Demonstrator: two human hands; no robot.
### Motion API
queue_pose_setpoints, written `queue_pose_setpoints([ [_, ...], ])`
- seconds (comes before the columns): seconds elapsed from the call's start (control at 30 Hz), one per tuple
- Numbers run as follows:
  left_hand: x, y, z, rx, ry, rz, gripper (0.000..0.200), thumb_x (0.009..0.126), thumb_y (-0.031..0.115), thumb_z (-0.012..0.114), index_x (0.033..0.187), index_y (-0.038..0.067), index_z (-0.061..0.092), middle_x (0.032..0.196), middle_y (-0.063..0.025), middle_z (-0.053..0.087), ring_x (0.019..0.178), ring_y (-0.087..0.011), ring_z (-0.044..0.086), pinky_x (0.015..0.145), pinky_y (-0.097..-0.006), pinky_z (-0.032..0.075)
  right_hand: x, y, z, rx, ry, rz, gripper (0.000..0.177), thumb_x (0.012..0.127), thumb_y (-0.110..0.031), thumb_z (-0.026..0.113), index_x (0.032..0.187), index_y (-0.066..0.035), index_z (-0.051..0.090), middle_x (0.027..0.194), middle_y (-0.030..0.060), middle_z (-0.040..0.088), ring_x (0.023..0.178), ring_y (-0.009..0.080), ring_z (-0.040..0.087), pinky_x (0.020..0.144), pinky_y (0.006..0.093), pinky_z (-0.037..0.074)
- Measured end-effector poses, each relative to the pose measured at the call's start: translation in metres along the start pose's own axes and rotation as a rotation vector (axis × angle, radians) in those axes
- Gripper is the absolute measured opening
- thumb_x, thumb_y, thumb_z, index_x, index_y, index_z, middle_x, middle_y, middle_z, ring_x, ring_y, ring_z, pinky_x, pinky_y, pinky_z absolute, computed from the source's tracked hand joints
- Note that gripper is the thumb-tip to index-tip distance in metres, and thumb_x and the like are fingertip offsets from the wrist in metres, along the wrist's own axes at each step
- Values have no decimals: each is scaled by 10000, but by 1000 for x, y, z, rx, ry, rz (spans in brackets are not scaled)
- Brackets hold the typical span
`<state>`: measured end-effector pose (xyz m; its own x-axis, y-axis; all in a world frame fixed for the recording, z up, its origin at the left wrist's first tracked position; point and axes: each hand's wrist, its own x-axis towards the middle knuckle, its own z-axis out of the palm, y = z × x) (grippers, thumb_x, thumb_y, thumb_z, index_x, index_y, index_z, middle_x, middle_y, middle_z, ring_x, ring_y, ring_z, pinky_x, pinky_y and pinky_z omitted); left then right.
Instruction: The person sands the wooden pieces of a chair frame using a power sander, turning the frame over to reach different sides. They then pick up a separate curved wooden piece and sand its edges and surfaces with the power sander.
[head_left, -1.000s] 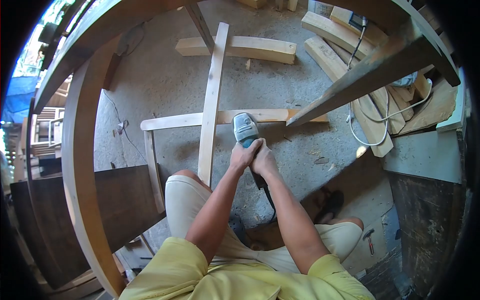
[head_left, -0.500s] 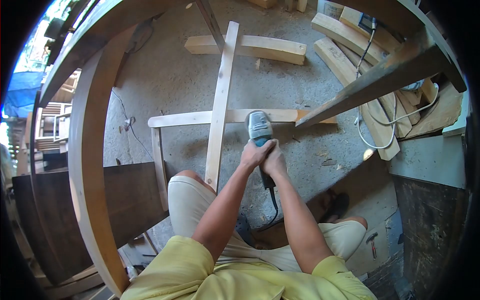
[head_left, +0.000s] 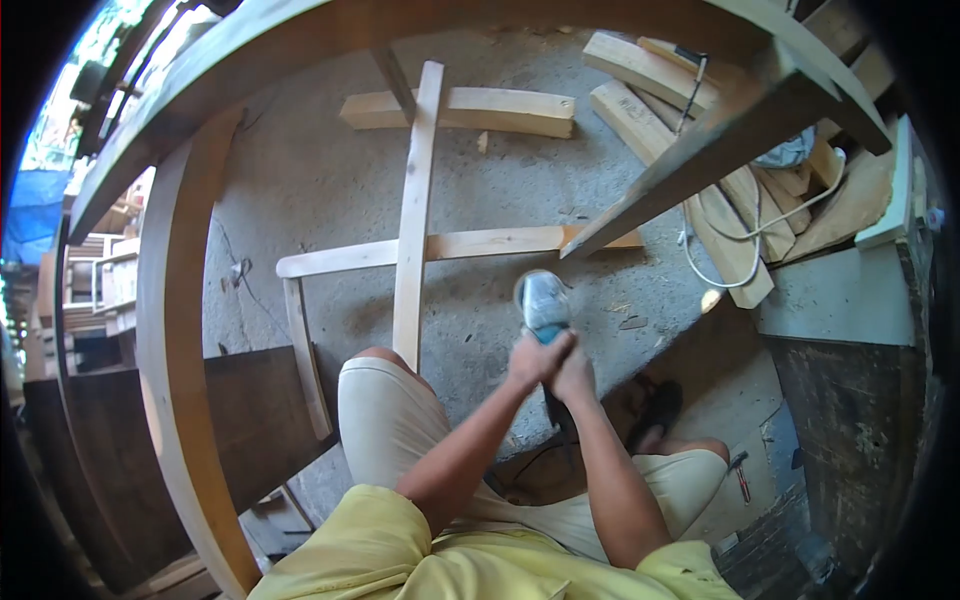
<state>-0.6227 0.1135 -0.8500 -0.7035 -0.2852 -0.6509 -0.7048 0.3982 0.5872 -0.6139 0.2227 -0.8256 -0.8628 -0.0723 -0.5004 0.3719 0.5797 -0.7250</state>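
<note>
An angle grinder (head_left: 546,304) with a teal and grey body is held in both hands, its round head pointing away from me. My left hand (head_left: 534,360) wraps around the body from the left. My right hand (head_left: 573,376) closes around it from the right, touching the left. Beyond the tool lies a pale wooden bar (head_left: 490,243), apart from the grinder's head. A long wooden strip (head_left: 415,210) crosses over that bar and runs back toward my left knee. The exact kind of disc on the grinder is hidden.
A curved wooden beam (head_left: 510,112) lies on the concrete floor farther off. Cut timbers (head_left: 640,125) and a white cord (head_left: 735,284) are piled at the right. A wooden frame leg (head_left: 690,160) slants in from the upper right. A hammer (head_left: 741,478) lies right of my knee.
Both hands have drawn the grinder back toward me and slightly right, so its head has come off the wooden bar. The whole view has shifted a little.
</note>
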Motion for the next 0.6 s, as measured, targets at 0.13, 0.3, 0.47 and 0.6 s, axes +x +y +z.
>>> queue_pose_setpoints([
  [0.13,-43,54,64,130,-174,58,829,743,634,703,1174,-65,594,1106,-303,668,1056,-420,658,920,-464,502,-25,58,-53,24,173,136,558,850,-386,681,1267,-63,500,1119,302,649,1090,462,617,879,514,500],
  [0.3,8,126,129,-35,-185,241,828,744,600,711,1201,-77,577,1153,-313,650,1082,-430,647,945,-470,489,61,95,-130,46,203,112,619,810,-421,712,1246,-25,522,1157,299,641,1116,462,605,895,502,496],
  [0.47,58,162,137,-130,-106,131,741,756,540,717,1117,-103,643,1081,-311,678,1039,-419,672,886,-442,520,151,107,-144,2,201,-49,629,839,-435,668,1277,-12,514,1175,322,628,1137,482,584,926,513,493],
  [0.6,65,159,153,-150,-62,186,735,759,522,725,1129,-107,643,1057,-318,680,1021,-421,677,874,-444,523,154,106,-152,-167,155,50,609,858,-444,640,1271,-11,523,1186,322,626,1125,471,601,935,528,491],
])
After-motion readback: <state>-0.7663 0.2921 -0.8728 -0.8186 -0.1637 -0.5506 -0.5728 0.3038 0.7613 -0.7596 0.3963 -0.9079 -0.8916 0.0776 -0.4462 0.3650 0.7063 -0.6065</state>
